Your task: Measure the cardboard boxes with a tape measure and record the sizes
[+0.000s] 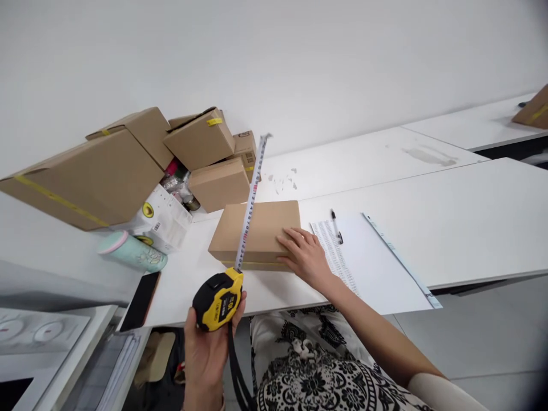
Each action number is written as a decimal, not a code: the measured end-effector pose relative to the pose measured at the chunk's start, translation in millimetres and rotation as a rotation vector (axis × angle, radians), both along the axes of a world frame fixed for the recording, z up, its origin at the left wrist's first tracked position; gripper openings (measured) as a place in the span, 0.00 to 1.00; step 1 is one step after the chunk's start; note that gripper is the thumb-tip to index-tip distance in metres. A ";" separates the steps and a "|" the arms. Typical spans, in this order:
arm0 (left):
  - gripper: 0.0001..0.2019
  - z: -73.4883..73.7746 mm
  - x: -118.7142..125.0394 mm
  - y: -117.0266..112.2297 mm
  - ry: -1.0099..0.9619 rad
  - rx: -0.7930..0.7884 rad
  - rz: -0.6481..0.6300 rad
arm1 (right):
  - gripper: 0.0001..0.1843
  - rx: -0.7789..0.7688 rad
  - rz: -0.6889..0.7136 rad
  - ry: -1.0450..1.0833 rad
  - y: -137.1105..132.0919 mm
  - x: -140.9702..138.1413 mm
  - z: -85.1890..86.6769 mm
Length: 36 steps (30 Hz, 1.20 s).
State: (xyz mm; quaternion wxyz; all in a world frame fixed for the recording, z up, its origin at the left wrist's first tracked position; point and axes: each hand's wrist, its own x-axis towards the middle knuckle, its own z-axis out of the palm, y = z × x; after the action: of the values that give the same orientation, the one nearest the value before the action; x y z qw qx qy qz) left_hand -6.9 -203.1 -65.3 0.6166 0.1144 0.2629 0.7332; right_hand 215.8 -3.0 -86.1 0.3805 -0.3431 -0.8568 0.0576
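My left hand (209, 348) is wrapped round a yellow and black tape measure (218, 299), held just off the table's front edge. Its blade (249, 205) is pulled out and runs up over a closed cardboard box (268, 225), with the hooked end in the air beyond the box. A black wrist strap (235, 365) hangs from the case. My right hand (306, 257) rests on the box's right front corner, fingers stretched over its top and front edge. It grips nothing. Whether the blade touches the box I cannot tell.
Several cardboard boxes (205, 140) are stacked at the back left. A mint tumbler (135, 251) lies near a black phone (140, 301). Printed sheets (338, 260), a pen (336, 225) and a file folder (398, 257) lie right of my hand. The white table (454, 217) extends rightward along the wall.
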 end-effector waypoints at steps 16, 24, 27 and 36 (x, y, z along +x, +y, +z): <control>0.26 5.2 56.1 -0.3 0.376 -0.487 0.297 | 0.20 -0.605 0.041 0.582 145.3 -13.2 26.5; 0.32 23.4 69.2 -0.3 0.459 -0.497 0.276 | 0.20 -0.802 0.097 0.653 164.4 -35.1 32.8; 0.38 36.6 76.1 -2.3 0.543 -0.502 0.242 | 0.14 -0.870 0.085 0.605 166.8 -39.7 30.0; 0.44 50.1 90.1 -8.3 0.545 -0.530 0.100 | 0.08 -0.960 0.109 0.576 164.8 -41.5 21.8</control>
State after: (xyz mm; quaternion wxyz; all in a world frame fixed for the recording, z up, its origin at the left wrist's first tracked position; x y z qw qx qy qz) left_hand 83.3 -211.4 -15.1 0.4958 0.1289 0.6028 0.6117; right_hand 174.3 161.8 -64.3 0.3968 -0.4033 -0.6123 0.5522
